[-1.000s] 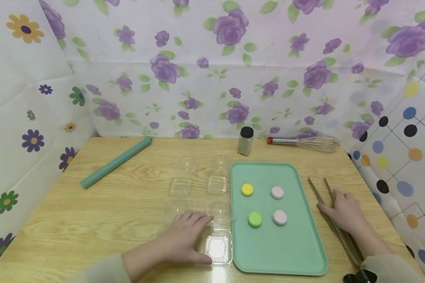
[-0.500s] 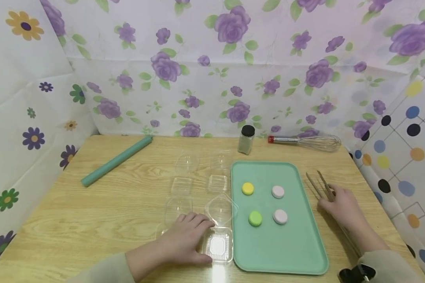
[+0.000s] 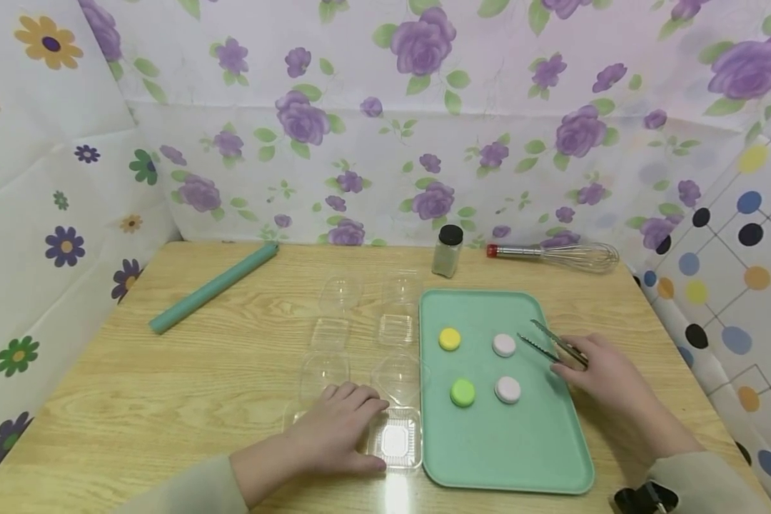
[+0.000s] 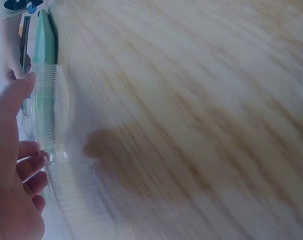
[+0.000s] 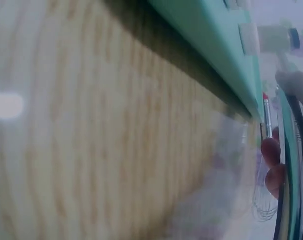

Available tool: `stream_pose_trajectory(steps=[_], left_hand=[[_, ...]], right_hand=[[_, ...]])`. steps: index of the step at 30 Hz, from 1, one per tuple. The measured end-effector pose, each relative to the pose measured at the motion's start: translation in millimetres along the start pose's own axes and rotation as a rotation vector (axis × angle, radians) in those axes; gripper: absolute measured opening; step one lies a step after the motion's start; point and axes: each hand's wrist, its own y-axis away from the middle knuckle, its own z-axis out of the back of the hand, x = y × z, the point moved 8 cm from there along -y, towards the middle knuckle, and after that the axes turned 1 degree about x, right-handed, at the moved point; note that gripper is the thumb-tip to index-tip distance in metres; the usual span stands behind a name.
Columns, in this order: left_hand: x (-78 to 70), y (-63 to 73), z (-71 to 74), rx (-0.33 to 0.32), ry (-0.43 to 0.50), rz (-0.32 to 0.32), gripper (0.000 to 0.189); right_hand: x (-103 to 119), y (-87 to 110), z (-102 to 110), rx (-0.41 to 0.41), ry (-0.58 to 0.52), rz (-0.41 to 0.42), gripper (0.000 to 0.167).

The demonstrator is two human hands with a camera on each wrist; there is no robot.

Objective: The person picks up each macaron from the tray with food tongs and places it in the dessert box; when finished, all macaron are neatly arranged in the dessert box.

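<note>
My right hand [image 3: 607, 375] grips a pair of metal tongs [image 3: 568, 350] over the right edge of a green tray [image 3: 507, 457]. The tongs' two tips are apart, just right of a pale pink macaron [image 3: 504, 345]. A second pale pink macaron [image 3: 507, 390], a yellow one [image 3: 450, 339] and a green one [image 3: 462, 392] also lie on the tray. My left hand [image 3: 337, 432] rests, thumb and fingers spread, on a clear plastic container [image 3: 398, 437] left of the tray, covering part of it. Its fingertips touch the plastic edge in the left wrist view.
Behind the left hand stand more clear containers with lids up, one a clear box [image 3: 396, 328]. A black-capped jar [image 3: 447, 253] and a whisk [image 3: 565, 255] lie beyond the tray. A green rolling pin [image 3: 215, 287] lies at the back left of the wooden table [image 3: 186, 385].
My right hand has lifted the tongs from the table beside the tray and swung them left over the tray. The left hand has stayed in place on the container.
</note>
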Motion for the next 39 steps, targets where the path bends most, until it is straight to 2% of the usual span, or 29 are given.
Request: stream_pose_trajectory(steps=[3, 8, 11, 17, 28, 34, 39], left_hand=[[-0.6, -1.0, 0.4, 0.005, 0.009, -0.004, 0.076], [-0.9, -1.8, 2.8, 0.008, 0.029, 0.005, 0.074], [-2.0, -2.2, 3.6, 0.004, 0.024, 0.008, 0.075], [-3.2, -2.0, 2.6, 0.004, 0.0, 0.009, 0.077], [2.3, -0.4, 2.5, 0.022, -0.015, 0.02, 0.076], [5.5, -0.3, 3.8, 0.031, -0.01, 0.035, 0.077], [3.4, 0.6, 5.9, 0.029, 0.002, 0.03, 0.076]], right_hand=[[6, 1.3, -2, 0.031, 0.004, 0.029, 0.065], [16, 3.5, -4, 0.076, 0.012, 0.124, 0.059], [19, 7.8, -5, 0.095, 0.035, 0.188, 0.056], [22, 18.5, -5, 0.15, 0.031, 0.264, 0.055], [31, 25.7, -7, 0.214, 0.0, 0.319, 0.053], [35, 20.6, -17, 0.28, 0.039, 0.31, 0.057], [40, 18.4, -22, 0.282, 0.079, 0.313, 0.054]])
